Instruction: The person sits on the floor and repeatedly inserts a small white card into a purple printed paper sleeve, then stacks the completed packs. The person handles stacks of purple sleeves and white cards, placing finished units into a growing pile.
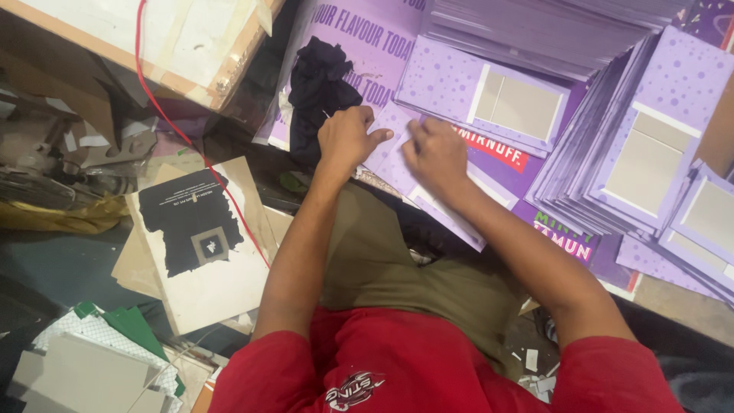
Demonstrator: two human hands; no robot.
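Centrally, both bare hands rest on a purple dotted card sheet [397, 157] that lies flat across the person's lap and the work surface. Left hand [348, 141], at about 11 o'clock from the frame's centre: fingers curled into a loose fist, knuckles up, pressing on the sheet's left edge; whether it pinches the sheet cannot be told. Right hand [437, 157], just beside it toward 3 o'clock: fingers bent and narrow, fingertips pressing down on the same sheet; its underside is hidden. The two hands are near each other but not touching.

At 10 o'clock from the left hand, touching the sheet's upper left edge, lies a crumpled dark cloth [317, 88] on a purple printed poster [367, 38]. At 1 o'clock from the right hand sits a purple card with two grey panels [489, 95], topping a low stack. At 3 o'clock, well apart, fanned stacks of like purple cards [650, 164] lean toward the right edge. At 12 o'clock to 1 o'clock, a tall pile of lilac sheets [550, 27].

At 9 o'clock, a red cord [176, 126] crosses a white board with a black printed patch [202, 237]. At 7 o'clock, grey board pieces [84, 375] and green paper scraps [134, 325].
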